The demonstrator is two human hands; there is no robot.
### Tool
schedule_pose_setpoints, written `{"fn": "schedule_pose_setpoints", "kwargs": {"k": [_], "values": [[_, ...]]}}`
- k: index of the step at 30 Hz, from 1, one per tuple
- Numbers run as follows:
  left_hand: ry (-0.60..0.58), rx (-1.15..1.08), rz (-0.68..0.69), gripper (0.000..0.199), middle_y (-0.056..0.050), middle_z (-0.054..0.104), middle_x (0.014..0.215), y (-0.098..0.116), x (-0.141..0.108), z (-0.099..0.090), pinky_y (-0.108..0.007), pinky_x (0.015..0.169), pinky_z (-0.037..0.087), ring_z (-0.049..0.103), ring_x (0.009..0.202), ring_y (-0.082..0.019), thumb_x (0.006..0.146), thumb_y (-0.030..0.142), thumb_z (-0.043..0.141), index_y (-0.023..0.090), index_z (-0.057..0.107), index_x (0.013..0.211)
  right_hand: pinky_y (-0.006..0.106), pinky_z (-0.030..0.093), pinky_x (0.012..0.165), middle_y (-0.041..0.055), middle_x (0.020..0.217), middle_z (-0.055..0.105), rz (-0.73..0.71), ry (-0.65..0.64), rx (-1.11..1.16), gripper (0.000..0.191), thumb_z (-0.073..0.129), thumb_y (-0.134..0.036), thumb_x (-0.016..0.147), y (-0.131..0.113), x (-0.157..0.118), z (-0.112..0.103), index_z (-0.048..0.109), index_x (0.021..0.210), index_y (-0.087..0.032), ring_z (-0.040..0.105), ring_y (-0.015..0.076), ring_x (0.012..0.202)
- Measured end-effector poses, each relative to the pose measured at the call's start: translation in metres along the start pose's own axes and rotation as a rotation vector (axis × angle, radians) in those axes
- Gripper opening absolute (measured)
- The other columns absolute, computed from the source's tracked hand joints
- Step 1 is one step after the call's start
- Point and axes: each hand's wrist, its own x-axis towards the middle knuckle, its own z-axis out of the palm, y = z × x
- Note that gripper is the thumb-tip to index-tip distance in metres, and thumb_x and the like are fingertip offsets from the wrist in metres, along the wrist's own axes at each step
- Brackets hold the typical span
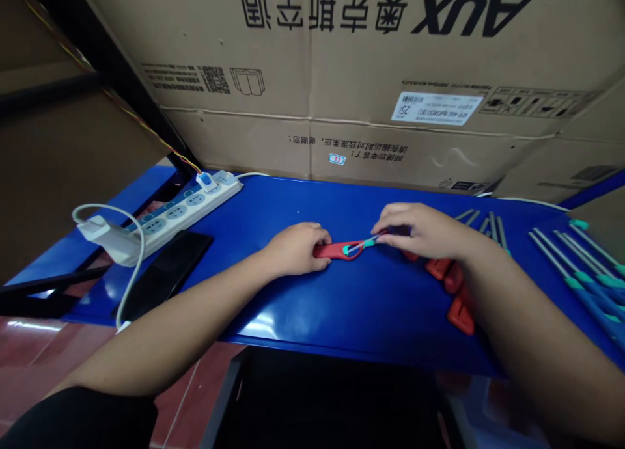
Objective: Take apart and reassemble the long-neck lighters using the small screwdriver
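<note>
A red handle piece (336, 250) lies on the blue table, and my left hand (300, 248) is closed round its left end. From the handle's looped right end a thin metal rod with teal ends (361, 245) runs toward my right hand (403, 228). The fingers of my right hand are pinched on the right part of that rod. Several red handle pieces (459, 315) lie beside and partly under my right forearm, with metal rods (498, 229) behind them.
A white power strip (188, 208) with a plugged-in charger and cable stands at the left, beside a black phone (168, 273). Blue tools with metal shafts (586, 273) lie at the far right. A large cardboard box (293, 58) rises behind the blue table (303, 312).
</note>
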Motion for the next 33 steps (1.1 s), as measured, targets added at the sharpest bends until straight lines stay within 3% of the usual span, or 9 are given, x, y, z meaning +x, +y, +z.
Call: {"fn": "schedule_pose_setpoints", "kwargs": {"k": [3, 7, 11, 14, 20, 24, 28, 30, 33], "values": [[-0.029, -0.002, 0.001, 0.036, -0.006, 0.066, 0.094, -0.006, -0.003, -0.009, -0.033, 0.078, 0.048, 0.061, 0.088, -0.022, 0.074, 0.036, 0.073, 0.018, 0.068, 0.105, 0.031, 0.044, 0.074, 0.0048, 0.093, 0.067, 0.026, -0.085, -0.054, 0.016, 0.054, -0.024, 0.090, -0.008, -0.019, 0.010, 0.068, 0.096, -0.021, 0.060, 0.0170, 0.081], [-0.008, -0.057, 0.039, 0.063, -0.009, 0.065, 0.110, -0.005, -0.002, -0.005, -0.038, 0.088, 0.048, 0.060, 0.103, -0.026, 0.074, 0.055, 0.077, 0.020, 0.063, 0.124, 0.032, 0.043, 0.074, 0.0039, 0.093, 0.069, -0.020, -0.241, -0.117, 0.013, 0.054, -0.019, 0.089, -0.026, -0.017, 0.035, 0.067, 0.093, -0.021, 0.061, 0.0187, 0.084], [0.012, -0.082, 0.061, 0.040, -0.007, 0.066, 0.100, -0.002, 0.004, 0.005, -0.036, 0.087, 0.048, 0.060, 0.096, -0.023, 0.080, 0.047, 0.075, 0.020, 0.069, 0.110, 0.036, 0.043, 0.079, 0.0051, 0.093, 0.070, -0.126, -0.230, -0.264, 0.016, 0.053, -0.023, 0.093, -0.039, -0.006, 0.055, 0.068, 0.094, -0.020, 0.060, 0.0217, 0.088], [0.015, -0.105, 0.060, 0.035, -0.006, 0.066, 0.097, -0.004, 0.006, 0.006, -0.035, 0.085, 0.048, 0.061, 0.093, -0.021, 0.079, 0.042, 0.077, 0.020, 0.069, 0.106, 0.036, 0.043, 0.082, 0.0060, 0.095, 0.070, -0.155, -0.180, -0.306, 0.017, 0.052, -0.024, 0.095, -0.040, -0.004, 0.061, 0.068, 0.096, -0.019, 0.058, 0.0212, 0.088], [-0.003, -0.126, 0.060, 0.034, -0.006, 0.067, 0.100, -0.007, 0.006, 0.001, -0.034, 0.086, 0.049, 0.062, 0.095, -0.021, 0.080, 0.041, 0.076, 0.019, 0.069, 0.105, 0.037, 0.043, 0.081, 0.0061, 0.095, 0.070, -0.158, -0.199, -0.249, 0.017, 0.055, -0.028, 0.094, -0.032, -0.010, 0.050, 0.069, 0.100, -0.020, 0.059, 0.0219, 0.089], [0.020, -0.088, 0.009, 0.036, -0.006, 0.068, 0.101, -0.009, 0.005, 0.000, -0.034, 0.083, 0.049, 0.063, 0.093, -0.021, 0.081, 0.042, 0.075, 0.020, 0.069, 0.108, 0.035, 0.045, 0.079, 0.0078, 0.102, 0.070, -0.024, -0.202, -0.177, 0.022, 0.063, -0.035, 0.090, -0.028, -0.011, 0.044, 0.071, 0.106, -0.021, 0.062, 0.0229, 0.092], [0.059, 0.023, -0.046, 0.037, -0.008, 0.068, 0.098, -0.017, 0.005, -0.007, -0.034, 0.077, 0.049, 0.063, 0.088, -0.022, 0.081, 0.043, 0.073, 0.019, 0.069, 0.109, 0.033, 0.046, 0.079, 0.0072, 0.098, 0.070, -0.013, -0.223, -0.122, 0.012, 0.062, -0.023, 0.087, -0.029, -0.012, 0.038, 0.071, 0.095, -0.021, 0.063, 0.0221, 0.092], [0.033, 0.046, -0.045, 0.038, -0.007, 0.068, 0.096, -0.022, 0.004, -0.011, -0.033, 0.076, 0.049, 0.063, 0.086, -0.022, 0.081, 0.044, 0.073, 0.019, 0.070, 0.109, 0.033, 0.047, 0.078, 0.0065, 0.097, 0.071, 0.008, -0.160, -0.078, 0.012, 0.060, -0.022, 0.087, -0.024, -0.021, 0.026, 0.068, 0.095, -0.021, 0.064, 0.0216, 0.090], [0.036, 0.068, -0.045, 0.041, -0.007, 0.068, 0.100, -0.022, 0.004, -0.012, -0.032, 0.077, 0.049, 0.064, 0.089, -0.022, 0.081, 0.045, 0.072, 0.021, 0.068, 0.114, 0.032, 0.048, 0.072, 0.0043, 0.093, 0.073, 0.202, 0.090, 0.028, 0.017, 0.056, -0.030, 0.092, 0.000, -0.048, 0.000, 0.062, 0.106, -0.023, 0.067, 0.0199, 0.081]]}}
